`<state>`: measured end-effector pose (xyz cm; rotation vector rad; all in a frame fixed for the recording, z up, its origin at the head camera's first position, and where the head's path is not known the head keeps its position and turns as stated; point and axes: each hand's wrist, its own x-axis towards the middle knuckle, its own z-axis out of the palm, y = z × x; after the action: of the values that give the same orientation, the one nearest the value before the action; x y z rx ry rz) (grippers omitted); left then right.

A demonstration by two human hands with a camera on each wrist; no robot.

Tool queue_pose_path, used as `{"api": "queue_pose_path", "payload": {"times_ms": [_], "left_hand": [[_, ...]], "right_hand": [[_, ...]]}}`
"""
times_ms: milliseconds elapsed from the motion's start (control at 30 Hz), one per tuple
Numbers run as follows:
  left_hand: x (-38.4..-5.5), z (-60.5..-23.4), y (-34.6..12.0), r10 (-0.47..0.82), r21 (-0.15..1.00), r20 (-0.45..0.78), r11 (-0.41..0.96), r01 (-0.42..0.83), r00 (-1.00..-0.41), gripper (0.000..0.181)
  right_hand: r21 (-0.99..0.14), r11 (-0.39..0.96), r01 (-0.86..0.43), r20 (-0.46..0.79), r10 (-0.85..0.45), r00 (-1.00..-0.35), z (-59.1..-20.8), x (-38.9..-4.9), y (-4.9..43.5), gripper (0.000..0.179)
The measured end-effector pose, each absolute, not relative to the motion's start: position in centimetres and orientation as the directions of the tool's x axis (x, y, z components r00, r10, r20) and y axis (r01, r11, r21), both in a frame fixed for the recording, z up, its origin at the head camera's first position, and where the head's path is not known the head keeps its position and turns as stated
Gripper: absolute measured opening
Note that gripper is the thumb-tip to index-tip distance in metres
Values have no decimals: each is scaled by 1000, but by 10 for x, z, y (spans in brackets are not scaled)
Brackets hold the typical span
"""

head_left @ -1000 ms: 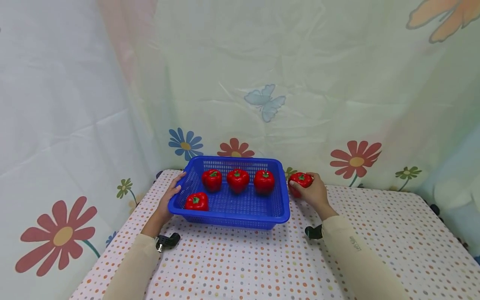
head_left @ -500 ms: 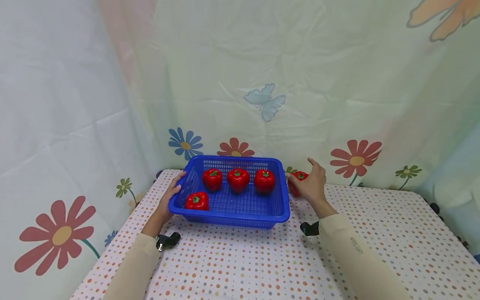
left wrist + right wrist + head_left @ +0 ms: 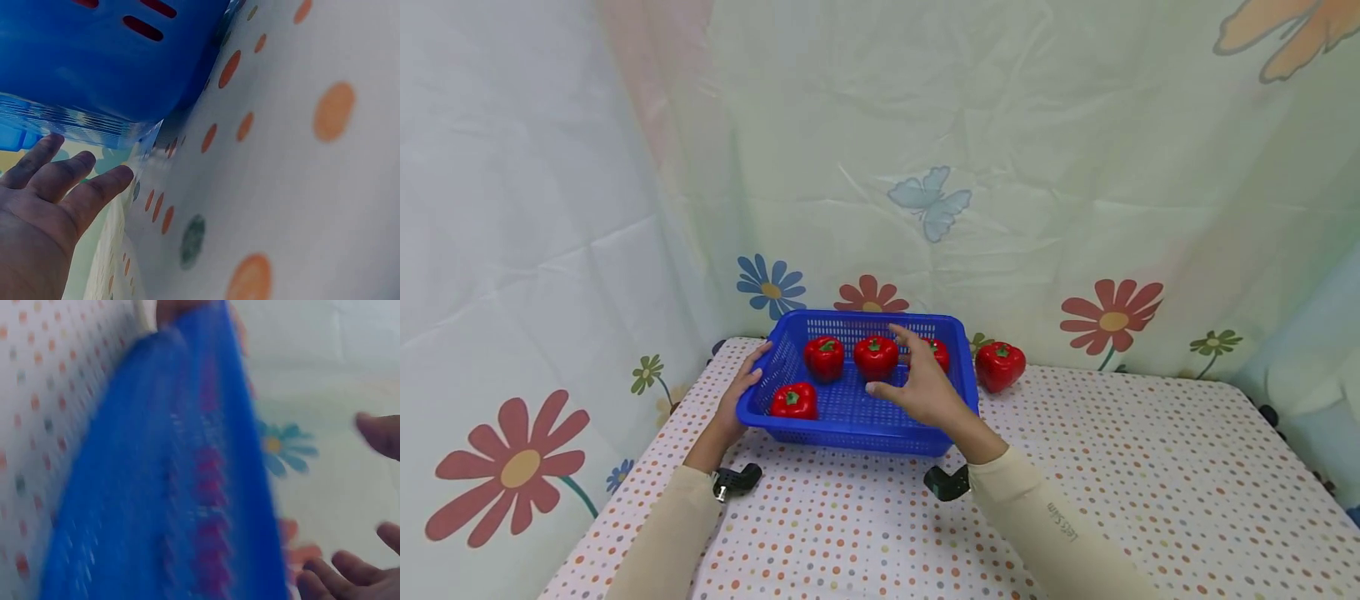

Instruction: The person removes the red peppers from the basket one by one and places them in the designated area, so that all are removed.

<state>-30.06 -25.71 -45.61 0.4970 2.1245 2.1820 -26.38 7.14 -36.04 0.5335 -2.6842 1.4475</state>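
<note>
A blue perforated plastic basket stands on the table with several red bell peppers in it. My left hand rests along its left side, fingers straight against the wall; the left wrist view shows the fingertips at the basket's side. Over the basket's right half, my right hand hangs with thumb and fingers spread and nothing between them. It partly hides the right-hand bell pepper and points toward the middle bell pepper. Outside the basket, to its right, lies another bell pepper.
The table wears a dotted cloth. A curtain printed with flowers and a butterfly hangs close behind the basket and along the left side. Small black wrist devices jut out from both wrists.
My right hand has let go of the bell pepper right of the basket and moved left over the basket. That pepper stays on the table. The left hand and the basket keep their places.
</note>
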Motion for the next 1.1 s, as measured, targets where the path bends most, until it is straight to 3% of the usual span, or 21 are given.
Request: {"api": "queue_pose_path", "payload": {"times_ms": [133, 300, 667, 1100], "left_hand": [[-302, -459, -255, 254, 980, 197, -71, 184, -947, 55], [-304, -465, -255, 259, 980, 199, -77, 185, -945, 54], [-307, -465, -257, 256, 975, 218, -85, 203, -942, 55], [-304, -462, -259, 262, 980, 196, -98, 176, -945, 54]], "right_hand": [[-836, 477, -271, 83, -378, -922, -376, -265, 42, 83], [-838, 504, -209, -10, -398, -917, -391, -271, 21, 77], [-763, 608, -221, -70, -416, -907, -393, -284, -17, 79], [-784, 593, -185, -155, -476, -866, -397, -295, -45, 66]]}}
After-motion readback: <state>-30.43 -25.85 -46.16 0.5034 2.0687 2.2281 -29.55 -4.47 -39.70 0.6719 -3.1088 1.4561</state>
